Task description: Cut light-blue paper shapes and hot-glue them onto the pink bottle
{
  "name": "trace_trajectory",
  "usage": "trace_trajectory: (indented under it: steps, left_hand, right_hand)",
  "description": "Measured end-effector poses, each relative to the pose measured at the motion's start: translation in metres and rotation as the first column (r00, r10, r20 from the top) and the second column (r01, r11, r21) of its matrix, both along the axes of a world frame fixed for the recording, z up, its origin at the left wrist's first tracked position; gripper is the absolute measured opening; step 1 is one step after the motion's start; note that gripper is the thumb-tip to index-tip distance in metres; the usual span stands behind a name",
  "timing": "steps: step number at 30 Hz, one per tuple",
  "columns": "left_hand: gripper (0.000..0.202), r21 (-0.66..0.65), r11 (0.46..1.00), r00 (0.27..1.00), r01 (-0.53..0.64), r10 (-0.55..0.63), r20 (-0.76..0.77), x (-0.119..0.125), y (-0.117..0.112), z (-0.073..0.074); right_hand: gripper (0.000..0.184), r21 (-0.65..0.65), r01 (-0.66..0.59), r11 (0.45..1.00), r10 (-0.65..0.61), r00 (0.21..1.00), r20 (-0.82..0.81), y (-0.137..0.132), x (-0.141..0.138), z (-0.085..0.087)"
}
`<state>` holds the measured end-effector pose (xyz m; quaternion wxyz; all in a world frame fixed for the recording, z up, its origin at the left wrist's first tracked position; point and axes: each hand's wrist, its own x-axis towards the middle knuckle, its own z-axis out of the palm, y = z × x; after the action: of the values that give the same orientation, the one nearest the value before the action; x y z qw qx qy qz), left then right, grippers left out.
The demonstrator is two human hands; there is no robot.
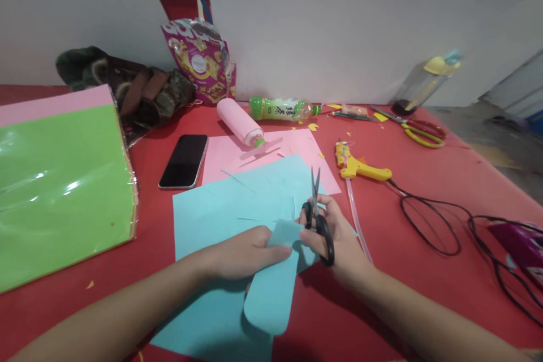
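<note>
A red surface (403, 294) runs back to plain white wall panels, with scraps of yellow paper scattered near its far edge.

Close to the camera, the left hand (241, 251) pinches a rounded piece of light blue paper (271, 288). Its fingers are closed over the piece's upper edge, and the rest hangs down toward the person. The right hand (339, 237) is just beside it and grips a pair of black-handled scissors (318, 215), fingers through the loops. The blades point away from the person and look almost closed, just beside the top edge of the held piece.

Beneath both hands lies a large light blue paper sheet (229, 203) with several thin slits cut into it. It overlaps a pink paper sheet (271, 153) behind it.

- A black smartphone (184, 161) lies face up, left of the pink sheet.
- A wrapped stack of green and pink paper (63, 186) lies further left.
- A pink glue bottle (238, 120) and a green-labelled drink bottle (280, 108) lie on their sides near the wall.
- A magenta snack bag (201, 62) and a camouflage pouch (123, 87) sit behind them.
- To the right are a yellow glue gun (356, 165) with a black cable (432, 226), and a second pair of yellow-handled scissors (419, 131).
</note>
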<state>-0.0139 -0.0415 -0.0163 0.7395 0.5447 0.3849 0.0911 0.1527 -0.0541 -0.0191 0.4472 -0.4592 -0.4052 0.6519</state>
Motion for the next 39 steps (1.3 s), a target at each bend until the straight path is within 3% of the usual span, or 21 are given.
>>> trace_trajectory:
  steps: [6, 10, 15, 19, 25, 35, 39]
  left_hand:
    - [0.036, 0.122, 0.969, 0.973, 0.215, -0.202, -0.114, -0.003, 0.001, -0.001]
    - [0.033, 0.203, 0.947, 0.967, 0.251, -0.233, -0.107, -0.001, 0.004, 0.004]
    - [0.031, 0.362, 0.925, 0.984, 0.113, -0.055, -0.167, 0.0, 0.009, 0.007]
    - [0.029, 0.513, 0.858, 0.967, 0.004, 0.127, -0.22, 0.004, 0.007, 0.006]
    - [0.029, 0.637, 0.769, 0.94, -0.058, 0.256, -0.224, 0.013, -0.006, 0.004]
    - [0.029, 0.73, 0.684, 0.91, -0.005, 0.306, -0.28, 0.015, -0.011, 0.0]
    - [0.028, 0.788, 0.611, 0.911, 0.076, 0.279, -0.305, 0.009, -0.004, 0.002]
  right_hand:
    - [0.043, -0.053, -0.11, 0.993, 0.113, 0.992, 0.064, -0.004, -0.003, 0.001]
    - [0.042, -0.047, -0.084, 0.995, 0.087, 0.993, 0.079, -0.004, -0.002, 0.001]
    - [0.042, 0.005, 0.017, 1.0, -0.017, 0.995, 0.101, -0.001, -0.002, -0.002]
    - [0.041, 0.053, 0.084, 0.995, -0.09, 0.988, 0.128, -0.003, -0.003, -0.004]
    - [0.041, 0.135, 0.071, 0.988, -0.093, 0.983, 0.16, -0.009, -0.004, -0.01]
    - [0.034, 0.205, 0.043, 0.978, -0.09, 0.97, 0.225, -0.013, -0.003, -0.017]
    - [0.038, 0.099, 0.01, 0.995, -0.022, 0.993, 0.12, -0.009, -0.003, -0.011]
